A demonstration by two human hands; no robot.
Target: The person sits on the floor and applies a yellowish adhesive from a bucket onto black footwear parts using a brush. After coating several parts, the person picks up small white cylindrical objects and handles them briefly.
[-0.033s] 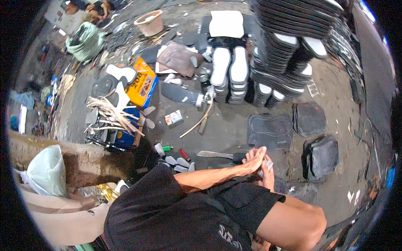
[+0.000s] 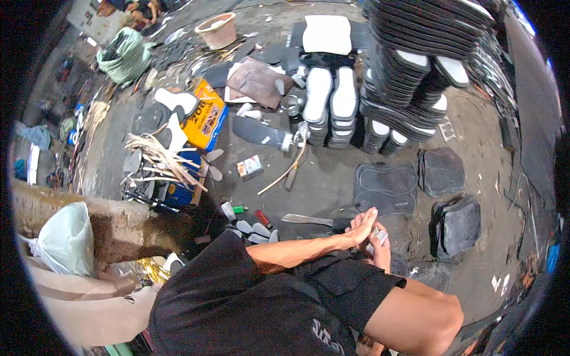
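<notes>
My left hand [image 2: 361, 230] is held out with its fingers stretched, close against my right hand. My right hand [image 2: 380, 254] is closed around a small pale grey-white piece [image 2: 378, 238], whose kind I cannot make out. Just beyond my left hand lies a knife [image 2: 306, 219] with a broad metal blade, its dark handle partly behind the fingers. Past the hands, a black sheet [image 2: 386, 183] marked with sole outlines lies flat on the floor. To the right are a stack of black squarish sheets [image 2: 460, 225] and another dark sheet [image 2: 440, 171].
Tall stacks of black-and-white shoe soles [image 2: 415, 95] stand at the far right, beside shorter piles [image 2: 343, 95]. Leftward lie a small box [image 2: 249, 167], a red lighter [image 2: 263, 219], a green lighter [image 2: 239, 209], thin pale strips [image 2: 160, 160] and a yellow-blue box [image 2: 206, 115].
The view has shifted slightly, so the floor items sit a little farther right. Both hands keep nearly the same pose, and a little more of the pale piece shows.
</notes>
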